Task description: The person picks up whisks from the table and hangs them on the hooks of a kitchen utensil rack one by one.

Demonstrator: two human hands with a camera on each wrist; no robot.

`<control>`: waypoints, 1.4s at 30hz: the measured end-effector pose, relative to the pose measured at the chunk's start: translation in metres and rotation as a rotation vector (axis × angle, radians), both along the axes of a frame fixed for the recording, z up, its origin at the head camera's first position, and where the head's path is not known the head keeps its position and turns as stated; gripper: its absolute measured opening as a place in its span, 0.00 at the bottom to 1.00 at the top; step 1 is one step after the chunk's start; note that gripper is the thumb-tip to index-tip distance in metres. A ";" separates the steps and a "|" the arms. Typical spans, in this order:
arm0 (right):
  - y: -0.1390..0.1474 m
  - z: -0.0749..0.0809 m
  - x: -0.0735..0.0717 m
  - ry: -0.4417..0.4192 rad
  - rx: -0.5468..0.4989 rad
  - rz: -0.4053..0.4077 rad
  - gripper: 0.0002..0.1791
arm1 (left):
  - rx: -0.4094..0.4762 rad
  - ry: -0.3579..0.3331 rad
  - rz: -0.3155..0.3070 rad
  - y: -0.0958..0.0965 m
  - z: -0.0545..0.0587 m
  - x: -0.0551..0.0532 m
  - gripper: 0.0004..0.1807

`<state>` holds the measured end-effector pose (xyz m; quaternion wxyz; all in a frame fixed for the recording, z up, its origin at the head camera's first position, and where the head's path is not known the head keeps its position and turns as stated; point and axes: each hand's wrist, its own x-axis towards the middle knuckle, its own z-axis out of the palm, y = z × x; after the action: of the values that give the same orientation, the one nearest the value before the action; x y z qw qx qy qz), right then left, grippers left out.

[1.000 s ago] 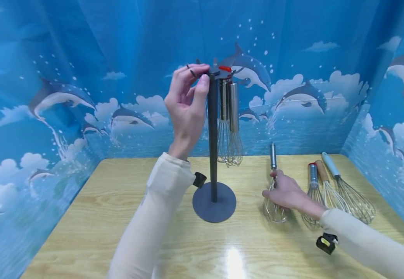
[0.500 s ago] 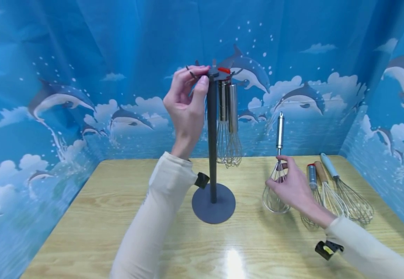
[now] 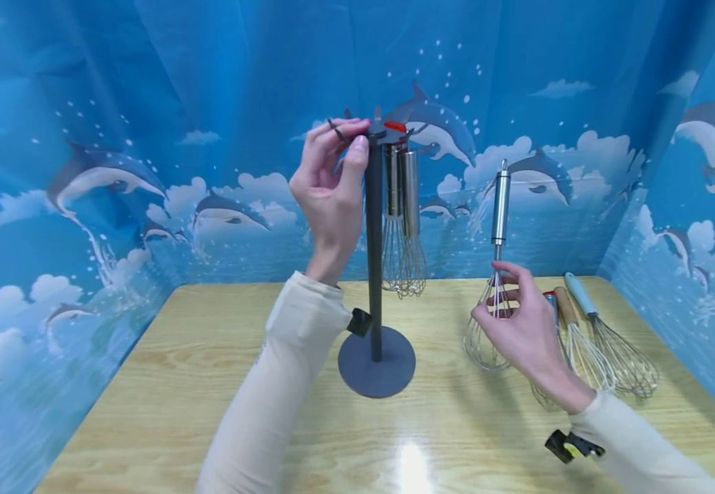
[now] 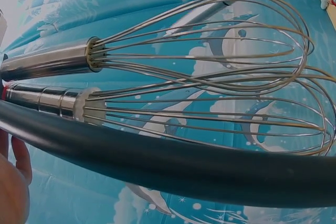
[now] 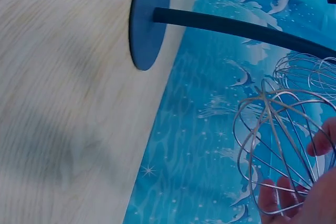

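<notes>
My left hand [image 3: 333,185] pinches the hooked top of a dark stand [image 3: 374,274] between fingers and thumb. Two steel whisks hang there by their handles: one whisk [image 3: 393,185] with a red tip, another whisk [image 3: 412,195] beside it. Both show large in the left wrist view, behind the dark pole [image 4: 173,166]. To the right, my right hand [image 3: 521,322] holds a steel-handled whisk [image 3: 501,206] by its wires, handle up and leaning slightly right. In the right wrist view the wire loops [image 5: 278,145] stick out past my fingers.
Three more whisks lie at the table's right: one with a red-topped handle [image 3: 552,302], partly hidden by my right hand, a wooden-handled whisk [image 3: 567,309] and a light blue-handled whisk [image 3: 582,295]. The stand's round base [image 3: 377,374] rests on the wooden table [image 3: 209,357]. A dolphin-printed curtain [image 3: 240,82] surrounds it.
My right hand has raised the whisk from the table, and its handle has swung upright. My left hand stays at the stand's top.
</notes>
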<state>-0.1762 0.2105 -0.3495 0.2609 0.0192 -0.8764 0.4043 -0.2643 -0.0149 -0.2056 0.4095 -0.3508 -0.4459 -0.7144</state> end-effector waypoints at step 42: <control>-0.032 0.019 -0.002 0.585 -0.265 0.223 0.21 | -0.044 0.099 0.144 0.010 -0.003 0.005 0.13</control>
<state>-0.1783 0.1788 -0.3306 0.4558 0.1961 -0.6968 0.5178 -0.2597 -0.0048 -0.2084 0.4736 -0.3618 -0.4645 -0.6551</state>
